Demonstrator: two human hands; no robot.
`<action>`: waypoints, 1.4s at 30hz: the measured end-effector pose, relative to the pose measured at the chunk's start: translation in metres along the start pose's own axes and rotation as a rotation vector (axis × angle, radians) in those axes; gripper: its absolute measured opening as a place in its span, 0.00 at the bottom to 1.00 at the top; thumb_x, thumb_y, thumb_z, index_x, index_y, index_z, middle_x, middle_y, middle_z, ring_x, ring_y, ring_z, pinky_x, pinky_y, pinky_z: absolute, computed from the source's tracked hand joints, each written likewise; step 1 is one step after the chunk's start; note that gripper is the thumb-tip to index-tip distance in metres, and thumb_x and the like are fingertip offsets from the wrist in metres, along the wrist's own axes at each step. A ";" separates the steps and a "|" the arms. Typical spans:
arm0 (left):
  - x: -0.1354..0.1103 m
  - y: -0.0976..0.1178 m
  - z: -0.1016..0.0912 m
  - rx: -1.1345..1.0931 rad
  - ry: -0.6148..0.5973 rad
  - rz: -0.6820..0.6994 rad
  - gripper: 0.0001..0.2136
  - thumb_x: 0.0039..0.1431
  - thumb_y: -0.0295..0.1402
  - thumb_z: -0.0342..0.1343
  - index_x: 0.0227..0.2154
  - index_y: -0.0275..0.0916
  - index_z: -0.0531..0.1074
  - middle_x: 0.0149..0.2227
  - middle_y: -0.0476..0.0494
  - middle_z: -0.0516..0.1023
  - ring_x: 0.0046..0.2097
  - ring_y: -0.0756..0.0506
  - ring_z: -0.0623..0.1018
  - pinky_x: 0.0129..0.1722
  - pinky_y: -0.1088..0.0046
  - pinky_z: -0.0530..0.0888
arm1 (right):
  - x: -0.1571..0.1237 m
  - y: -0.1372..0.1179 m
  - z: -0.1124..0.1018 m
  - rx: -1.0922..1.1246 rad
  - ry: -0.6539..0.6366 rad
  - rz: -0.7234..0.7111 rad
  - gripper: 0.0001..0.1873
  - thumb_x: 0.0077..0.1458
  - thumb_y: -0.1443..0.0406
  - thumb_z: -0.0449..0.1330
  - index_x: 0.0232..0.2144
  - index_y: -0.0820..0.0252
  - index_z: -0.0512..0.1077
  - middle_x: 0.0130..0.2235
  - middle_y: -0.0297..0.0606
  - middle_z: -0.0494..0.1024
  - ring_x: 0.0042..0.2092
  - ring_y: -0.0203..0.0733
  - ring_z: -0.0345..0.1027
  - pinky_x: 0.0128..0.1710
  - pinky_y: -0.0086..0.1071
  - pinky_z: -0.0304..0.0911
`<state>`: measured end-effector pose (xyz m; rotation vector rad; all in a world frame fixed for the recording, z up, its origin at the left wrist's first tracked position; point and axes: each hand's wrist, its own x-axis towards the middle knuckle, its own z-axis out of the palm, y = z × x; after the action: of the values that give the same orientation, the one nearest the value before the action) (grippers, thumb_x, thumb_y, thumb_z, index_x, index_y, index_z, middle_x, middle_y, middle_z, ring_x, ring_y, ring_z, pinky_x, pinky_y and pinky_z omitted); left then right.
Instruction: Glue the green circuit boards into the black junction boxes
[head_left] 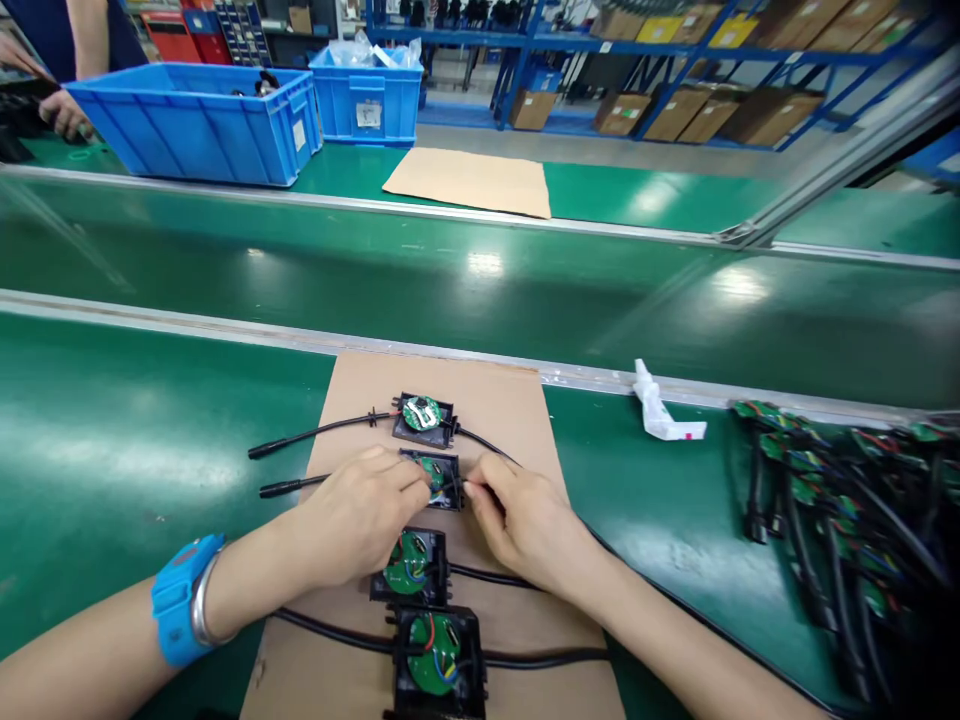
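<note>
Black rectangular plastic housing (445, 482) lay second from the tan cardboard sheet's (502, 385) twelve-o'clock end. Left hand (369, 515) was at its nine o'clock — grip undetermined; right hand (529, 520) at three, fingers pinched together. Adjustment appeared in hand — next move seemingly required steadiness.

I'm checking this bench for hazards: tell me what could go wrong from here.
A black cable runs under the right hand, so moving might tug its open housing. The left hand sits close to that housing's exposed circuit board and could bump it. The heaped boards and cables at right could tangle.
</note>
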<state>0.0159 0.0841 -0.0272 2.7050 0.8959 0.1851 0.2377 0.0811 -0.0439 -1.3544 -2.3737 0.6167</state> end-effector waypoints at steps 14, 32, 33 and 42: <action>0.007 0.004 0.006 -0.014 0.039 -0.026 0.24 0.50 0.21 0.49 0.52 0.35 0.66 0.41 0.42 0.71 0.41 0.41 0.70 0.42 0.63 0.68 | 0.000 0.009 0.005 -0.280 -0.053 -0.191 0.12 0.59 0.74 0.45 0.27 0.58 0.61 0.29 0.38 0.68 0.32 0.39 0.62 0.28 0.32 0.54; 0.009 0.011 0.007 0.071 -0.014 -0.068 0.30 0.46 0.22 0.49 0.56 0.33 0.64 0.43 0.37 0.69 0.44 0.38 0.69 0.45 0.56 0.66 | 0.005 0.008 0.006 0.050 0.144 -0.137 0.12 0.60 0.71 0.47 0.27 0.61 0.67 0.30 0.40 0.68 0.36 0.42 0.57 0.37 0.36 0.58; 0.010 0.013 0.006 0.086 -0.022 -0.069 0.30 0.46 0.22 0.49 0.57 0.32 0.63 0.42 0.37 0.70 0.44 0.38 0.69 0.44 0.55 0.66 | 0.006 0.008 0.006 0.050 0.130 -0.143 0.13 0.59 0.72 0.47 0.25 0.60 0.67 0.29 0.40 0.68 0.35 0.42 0.57 0.37 0.36 0.58; -0.013 -0.017 -0.020 -0.226 0.243 -0.298 0.11 0.57 0.25 0.49 0.41 0.38 0.72 0.42 0.42 0.75 0.47 0.43 0.72 0.48 0.60 0.68 | 0.006 -0.005 -0.018 -0.031 0.087 -0.143 0.13 0.59 0.69 0.50 0.41 0.62 0.73 0.39 0.43 0.73 0.42 0.45 0.62 0.44 0.40 0.62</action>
<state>-0.0085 0.0941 -0.0139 2.3415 1.2510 0.5240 0.2395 0.0874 -0.0257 -1.1865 -2.3929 0.4732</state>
